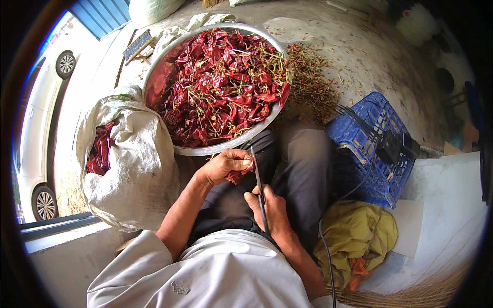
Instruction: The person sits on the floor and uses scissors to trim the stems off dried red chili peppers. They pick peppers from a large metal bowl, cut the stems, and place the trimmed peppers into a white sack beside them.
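Pinched in the fingers of my left hand (227, 165) is a dried red chili pepper (237, 176). My right hand (270, 208) grips a pair of long-bladed scissors (259, 184), whose blades point up and away from me, right beside the chili. I cannot tell whether the blades touch it. Just beyond my hands, a large round metal basin (227, 148) is heaped with dried red chilies (219, 84) and their thin stems. Both hands are above my lap, over dark trousers.
A white woven sack (134, 161) holding chilies stands left of the basin. Cut stems (312, 84) lie piled on the concrete floor. At right are an upturned blue plastic crate (369, 154) with a black cable (321, 231) and a yellow-green sack (354, 235). A white car (36, 131) stands outside.
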A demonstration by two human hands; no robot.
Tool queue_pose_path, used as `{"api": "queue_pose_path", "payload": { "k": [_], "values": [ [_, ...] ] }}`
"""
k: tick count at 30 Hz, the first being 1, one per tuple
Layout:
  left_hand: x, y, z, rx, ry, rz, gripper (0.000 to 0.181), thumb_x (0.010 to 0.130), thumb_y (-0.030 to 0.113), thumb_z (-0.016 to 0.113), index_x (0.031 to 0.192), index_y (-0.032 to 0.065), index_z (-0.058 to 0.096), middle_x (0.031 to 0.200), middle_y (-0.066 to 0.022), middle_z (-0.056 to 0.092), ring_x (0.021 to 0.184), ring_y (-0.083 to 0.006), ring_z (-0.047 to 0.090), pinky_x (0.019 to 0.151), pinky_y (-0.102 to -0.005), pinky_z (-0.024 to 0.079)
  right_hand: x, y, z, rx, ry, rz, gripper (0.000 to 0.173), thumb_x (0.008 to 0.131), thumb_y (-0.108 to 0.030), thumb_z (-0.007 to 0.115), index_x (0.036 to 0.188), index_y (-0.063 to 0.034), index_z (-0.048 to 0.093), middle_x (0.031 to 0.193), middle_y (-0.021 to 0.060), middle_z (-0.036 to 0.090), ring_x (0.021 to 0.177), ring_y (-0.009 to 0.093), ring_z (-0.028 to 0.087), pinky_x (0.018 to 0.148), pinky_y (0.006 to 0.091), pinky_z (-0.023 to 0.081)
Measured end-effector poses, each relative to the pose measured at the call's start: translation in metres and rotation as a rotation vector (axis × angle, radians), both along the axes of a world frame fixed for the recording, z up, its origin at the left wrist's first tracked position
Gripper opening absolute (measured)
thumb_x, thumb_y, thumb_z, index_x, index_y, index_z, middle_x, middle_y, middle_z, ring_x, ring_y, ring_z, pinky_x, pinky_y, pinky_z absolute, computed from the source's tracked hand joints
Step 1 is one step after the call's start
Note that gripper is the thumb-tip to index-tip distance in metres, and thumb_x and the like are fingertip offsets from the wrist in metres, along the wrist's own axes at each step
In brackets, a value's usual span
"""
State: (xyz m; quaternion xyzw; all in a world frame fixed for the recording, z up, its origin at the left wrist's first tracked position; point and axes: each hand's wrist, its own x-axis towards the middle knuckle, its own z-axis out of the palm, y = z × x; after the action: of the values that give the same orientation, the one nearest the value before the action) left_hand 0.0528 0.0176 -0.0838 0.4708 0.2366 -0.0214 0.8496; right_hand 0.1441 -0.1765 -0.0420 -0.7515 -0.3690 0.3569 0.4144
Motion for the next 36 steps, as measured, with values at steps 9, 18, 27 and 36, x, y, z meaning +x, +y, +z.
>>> {"api": "queue_pose_path", "payload": {
  "k": [9,18,27,36],
  "values": [
    [-0.007,-0.007,-0.036,-0.266,-0.297,0.199,0.015,0.092,0.019,0.066,0.093,0.0043,0.065,0.076,-0.0029,0.061,0.057,-0.0113,0.054,0.049,-0.024,0.043,0.007,-0.008,-0.018,0.257,0.89,-0.114,0.046,0.098,-0.048,0.052,0.107,-0.0033,0.052,0.064,-0.0018,0.046,0.043,0.004,0.038,0.038,0.0206,0.034],
    [-0.03,0.014,-0.028,-0.409,-0.502,0.496,0.013,0.095,0.018,0.061,0.101,0.008,0.058,0.08,-0.0062,0.052,0.069,-0.015,0.047,0.047,-0.0244,0.042,0.006,0.006,-0.028,0.07,0.951,-0.266,0.049,0.094,-0.051,0.059,0.107,-0.0039,0.052,0.063,-0.0009,0.045,0.045,0.006,0.041,0.039,0.0219,0.035],
    [-0.059,0.034,-0.008,-0.606,-0.515,0.876,0.008,0.098,0.015,0.055,0.104,0.0092,0.056,0.087,-0.0047,0.056,0.063,-0.0104,0.047,0.045,-0.0187,0.036,0.005,0.012,-0.035,-0.008,0.898,-0.246,0.053,0.092,-0.052,0.061,0.107,-0.0021,0.053,0.064,0.0009,0.046,0.045,0.007,0.043,0.038,0.0227,0.037],
    [-0.077,0.044,-0.006,-0.634,-0.538,1.094,0.008,0.098,0.016,0.057,0.102,0.0091,0.056,0.089,-0.0039,0.06,0.067,-0.0119,0.055,0.05,-0.0199,0.044,0.006,0.014,-0.037,-0.014,0.897,-0.225,0.052,0.094,-0.051,0.059,0.108,-0.0015,0.052,0.065,0.002,0.046,0.046,0.008,0.043,0.039,0.0237,0.037]
  ]
}}
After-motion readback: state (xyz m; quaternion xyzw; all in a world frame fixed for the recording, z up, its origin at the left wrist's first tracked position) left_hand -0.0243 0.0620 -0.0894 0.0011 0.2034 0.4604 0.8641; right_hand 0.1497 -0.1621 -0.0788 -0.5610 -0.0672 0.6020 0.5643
